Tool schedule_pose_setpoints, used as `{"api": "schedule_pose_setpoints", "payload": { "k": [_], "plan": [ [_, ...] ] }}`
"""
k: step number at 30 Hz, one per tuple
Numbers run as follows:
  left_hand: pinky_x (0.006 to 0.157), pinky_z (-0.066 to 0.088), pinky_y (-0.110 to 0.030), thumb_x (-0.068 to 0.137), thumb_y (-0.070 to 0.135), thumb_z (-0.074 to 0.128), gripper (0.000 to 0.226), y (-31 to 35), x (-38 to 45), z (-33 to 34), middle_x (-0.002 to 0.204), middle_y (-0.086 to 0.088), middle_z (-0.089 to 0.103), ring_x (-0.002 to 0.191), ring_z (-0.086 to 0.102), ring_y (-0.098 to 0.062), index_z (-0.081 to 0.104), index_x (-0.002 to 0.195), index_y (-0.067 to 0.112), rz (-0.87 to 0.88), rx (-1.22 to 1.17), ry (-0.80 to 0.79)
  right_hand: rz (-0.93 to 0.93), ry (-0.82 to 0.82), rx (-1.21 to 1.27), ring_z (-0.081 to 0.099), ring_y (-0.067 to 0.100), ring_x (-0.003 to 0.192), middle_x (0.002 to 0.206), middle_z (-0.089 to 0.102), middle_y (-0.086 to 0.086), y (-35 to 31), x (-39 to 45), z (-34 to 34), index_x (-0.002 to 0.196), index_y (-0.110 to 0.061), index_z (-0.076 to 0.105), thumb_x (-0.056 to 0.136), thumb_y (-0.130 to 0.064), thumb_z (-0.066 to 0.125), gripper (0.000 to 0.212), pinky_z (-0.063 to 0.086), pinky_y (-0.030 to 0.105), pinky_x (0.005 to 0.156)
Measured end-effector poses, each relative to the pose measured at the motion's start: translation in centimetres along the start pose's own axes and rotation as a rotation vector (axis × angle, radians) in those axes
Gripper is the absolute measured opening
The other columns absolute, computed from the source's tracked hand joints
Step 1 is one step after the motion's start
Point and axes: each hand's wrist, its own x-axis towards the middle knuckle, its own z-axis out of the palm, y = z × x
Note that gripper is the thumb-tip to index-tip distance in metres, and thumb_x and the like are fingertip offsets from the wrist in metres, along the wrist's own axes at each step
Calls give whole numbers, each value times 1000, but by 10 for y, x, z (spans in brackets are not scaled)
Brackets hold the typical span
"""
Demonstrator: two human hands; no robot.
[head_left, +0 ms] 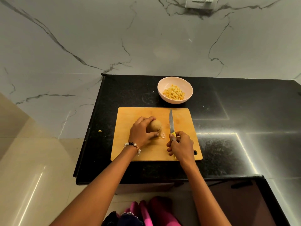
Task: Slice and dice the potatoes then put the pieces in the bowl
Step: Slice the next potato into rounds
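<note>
Right hand (180, 144): closed on knife (171, 123) handle, blade pointing 12 o'clock, nothing between it and potato
Left hand (141, 132): cupped over whole potato (156, 127), covering its 9 o'clock side
Potato: mid cutting board (146, 154)
Bowl (175, 90): 12 o'clock of board on tabletop (228, 144), holding diced pieces (174, 94)
Stray piece (100, 131): tabletop, 9 o'clock

Dim warm light, counter (244, 144) glare, wide-angle warping
</note>
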Motion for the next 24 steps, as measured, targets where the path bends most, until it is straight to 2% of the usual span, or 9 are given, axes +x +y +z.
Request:
{"api": "schedule_pose_setpoints", "payload": {
  "k": [4, 7, 9, 12, 15, 18, 21, 24],
  "plan": [
    [86, 51, -37, 57, 15, 87, 67, -1, -3, 11, 114, -2, 56, 102, 53, -17, 61, 118, 22, 61, 0, 133, -51, -2, -30, 61, 18, 50, 72, 66, 12, -2, -5, -2, 105, -11, 54, 97, -22, 52, 14, 52, 28, 43],
    [93, 45, -34, 59, 17, 87, 68, -1, -5, 14, 120, -4, 49, 108, 47, -18, 56, 119, 23, 32, -9, 121, -63, -45, -54, 62, 20, 53, 75, 65, 14, 0, -9, -1, 103, -8, 55, 97, -22, 52, 15, 52, 29, 44],
    [92, 44, -31, 62, 23, 86, 64, -3, -8, 13, 120, -2, 46, 109, 46, -18, 55, 118, 25, 13, -70, 88, -84, -60, -106, 63, 21, 54, 74, 65, 13, 4, -12, 2, 102, -9, 55, 97, -23, 52, 15, 54, 37, 46],
    [87, 50, -38, 72, 25, 79, 48, -7, -9, 9, 115, 5, 51, 103, 50, -16, 56, 113, 30, 34, -124, 77, -125, -35, -213, 63, 25, 57, 73, 63, 8, 13, -14, 8, 102, -15, 55, 95, -29, 52, 16, 53, 47, 51],
    [83, 49, -34, 71, 28, 79, 55, -8, -8, 5, 109, 10, 52, 98, 48, -12, 54, 120, 31, 27, -108, 89, -139, 21, -249, 61, 27, 58, 73, 62, 8, 15, -13, 12, 102, -14, 57, 94, -30, 52, 18, 53, 46, 52],
    [84, 48, -28, 67, 33, 82, 63, -5, -8, 4, 109, 3, 49, 100, 48, -13, 57, 125, 29, 9, -121, 71, -176, 61, -292, 61, 27, 56, 71, 62, 10, 10, -16, 12, 102, -10, 58, 94, -27, 51, 21, 51, 45, 51],
    [83, 44, -19, 62, 24, 86, 58, 3, -8, 8, 109, -2, 49, 99, 48, -12, 65, 117, 19, 18, -128, 124, -195, 77, -355, 59, 29, 60, 74, 63, 13, 9, -17, 9, 105, -8, 58, 95, -25, 50, 22, 46, 41, 50],
    [84, 46, -25, 56, 8, 87, 55, 6, -11, 12, 108, -6, 51, 100, 49, -16, 69, 108, 14, 84, -89, 234, -198, 98, -373, 58, 30, 61, 74, 63, 13, 8, -18, 5, 106, -7, 58, 95, -25, 50, 22, 40, 38, 49]
  ]
}}
